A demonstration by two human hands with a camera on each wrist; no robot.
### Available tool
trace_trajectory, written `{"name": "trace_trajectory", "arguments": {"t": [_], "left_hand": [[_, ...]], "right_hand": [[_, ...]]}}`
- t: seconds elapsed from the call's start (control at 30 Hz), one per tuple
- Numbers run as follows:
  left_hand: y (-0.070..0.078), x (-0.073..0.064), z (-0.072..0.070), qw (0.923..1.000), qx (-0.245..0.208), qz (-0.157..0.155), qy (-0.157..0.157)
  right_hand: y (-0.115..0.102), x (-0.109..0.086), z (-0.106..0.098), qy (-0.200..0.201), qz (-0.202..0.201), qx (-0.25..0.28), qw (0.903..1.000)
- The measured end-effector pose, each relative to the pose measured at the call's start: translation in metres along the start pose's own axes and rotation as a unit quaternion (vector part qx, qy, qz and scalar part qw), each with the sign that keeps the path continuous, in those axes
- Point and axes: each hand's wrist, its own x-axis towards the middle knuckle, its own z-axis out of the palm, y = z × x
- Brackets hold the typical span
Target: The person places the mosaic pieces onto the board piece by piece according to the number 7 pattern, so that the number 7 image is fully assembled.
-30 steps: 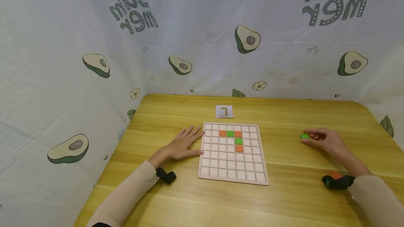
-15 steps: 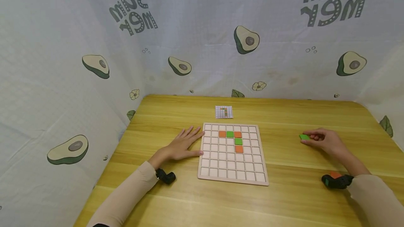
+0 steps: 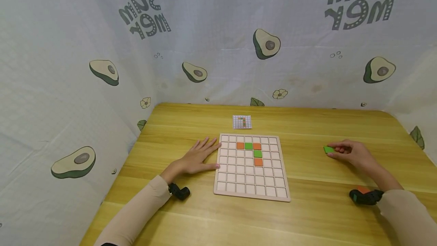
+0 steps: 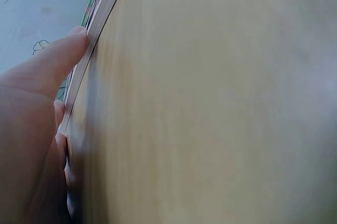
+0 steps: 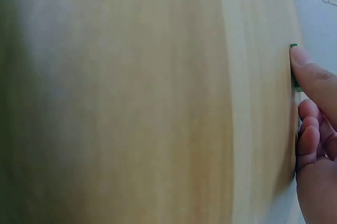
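A pale wooden grid board lies on the table, with three orange tiles and two green tiles set in its squares. Three tiles form a row: an orange tile, a green tile and another orange one at its right end. Below that end come a second green tile and the last orange tile. My left hand is spread flat, thumb and fingertips at the board's left edge. Off to the right, my right hand pinches a loose green tile between thumb and fingers, close over the table.
Behind the board lies a small pattern card with a coloured grid. An orange piece shows partly behind the right wrist camera. The wooden table meets a white avocado-print curtain at its back and sides.
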Motion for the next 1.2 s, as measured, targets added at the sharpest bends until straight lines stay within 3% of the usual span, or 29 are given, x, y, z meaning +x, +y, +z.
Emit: {"name": "trace_trajectory", "arguments": {"t": [0.6, 0.93, 1.2], "left_hand": [[0.001, -0.001, 0.000, 1.0000, 0.000, -0.002, -0.004], [0.001, -0.001, 0.000, 1.0000, 0.004, 0.004, -0.002], [0.000, 0.001, 0.000, 1.0000, 0.008, 0.001, -0.002]], "right_hand": [[-0.010, 0.003, 0.002, 0.008, 0.000, -0.049, 0.9988], [-0.042, 0.003, 0.006, 0.028, -0.034, -0.065, 0.9969], [-0.072, 0.004, 0.018, 0.033, -0.059, -0.039, 0.9970]]}}
